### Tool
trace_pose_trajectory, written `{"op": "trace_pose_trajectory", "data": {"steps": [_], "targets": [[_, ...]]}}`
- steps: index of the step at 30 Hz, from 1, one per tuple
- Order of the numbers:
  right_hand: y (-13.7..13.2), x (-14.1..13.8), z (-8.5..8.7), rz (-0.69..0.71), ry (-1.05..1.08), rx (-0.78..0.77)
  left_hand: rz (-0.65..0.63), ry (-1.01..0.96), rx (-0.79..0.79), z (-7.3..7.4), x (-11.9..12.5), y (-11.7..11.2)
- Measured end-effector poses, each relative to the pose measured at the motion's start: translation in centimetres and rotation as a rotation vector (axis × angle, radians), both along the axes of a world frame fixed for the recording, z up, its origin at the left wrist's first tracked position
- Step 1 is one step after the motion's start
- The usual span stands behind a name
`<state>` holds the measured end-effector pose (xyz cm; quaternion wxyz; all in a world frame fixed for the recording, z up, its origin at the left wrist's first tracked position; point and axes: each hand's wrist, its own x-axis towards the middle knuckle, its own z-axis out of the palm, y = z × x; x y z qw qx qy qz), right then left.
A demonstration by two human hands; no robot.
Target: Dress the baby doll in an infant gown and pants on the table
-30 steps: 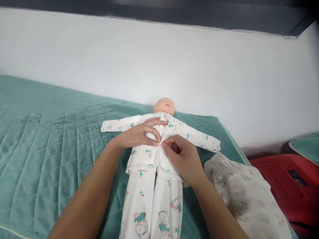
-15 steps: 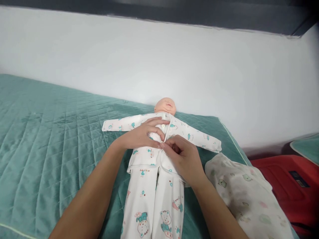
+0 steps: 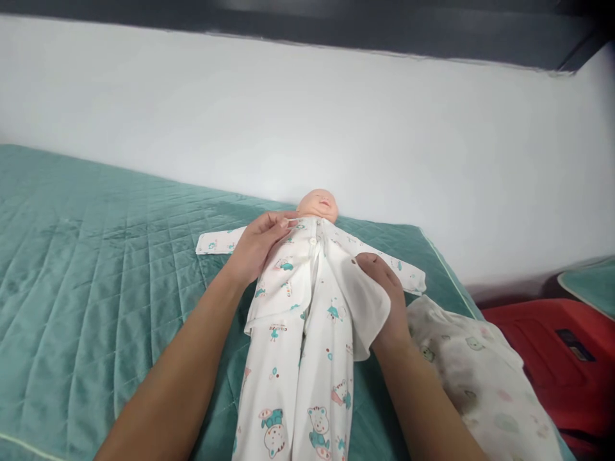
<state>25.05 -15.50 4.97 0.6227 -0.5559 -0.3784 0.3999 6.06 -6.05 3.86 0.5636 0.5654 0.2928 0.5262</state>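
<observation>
A baby doll [image 3: 318,203] lies on its back, dressed in a white printed baby shirt [image 3: 283,282] and matching pants [image 3: 273,397]. My right hand [image 3: 384,282] grips the shirt's front flap on the right, folded outward so that its plain inner side shows. A small white button [image 3: 313,241] sits near the top of the front opening. My left hand [image 3: 262,246] is at the doll's shoulder on the left, thumb and fingers closed on the shirt cloth near the neck. Below the top button the front hangs apart, with the pants' waist showing between.
A green quilted cover [image 3: 120,256] spreads under the doll, up to a white wall [image 3: 307,121]. Crumpled white printed cloth [image 3: 480,378] lies beside my right forearm. Past the edge on the right stands a red plastic thing [image 3: 562,346]. A dark beam [image 3: 307,25] runs overhead.
My hands have moved apart from the middle of the shirt front. The right one has drawn the flap outward to the right; the left one has moved up to the shoulder.
</observation>
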Motion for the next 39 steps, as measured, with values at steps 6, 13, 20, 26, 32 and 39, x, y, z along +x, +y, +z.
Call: {"op": "trace_pose_trajectory", "data": {"steps": [6,13,20,26,32,39], "targets": [[0.0,-0.3,-0.1,0.155,-0.49,0.053,-0.19,0.448,0.294,1.1,0.0,-0.7],[0.1,-0.1,-0.3,0.162,-0.431,0.012,-0.201,0.574,0.394,1.4,-0.1,-0.8],[0.6,0.0,-0.9,-0.054,-0.07,-0.048,-0.064,0.543,0.437,0.6,0.9,-0.8],[0.7,0.3,-1.3,0.084,-0.261,-0.008,-0.03,0.587,0.466,0.8,1.0,-1.0],[0.7,0.6,-1.7,0.078,-0.324,-0.007,0.022,0.513,0.41,0.6,1.3,-1.0],[1.2,0.3,-1.6,-0.084,-0.058,-0.035,0.121,0.468,0.34,0.3,1.7,-0.8]]}}
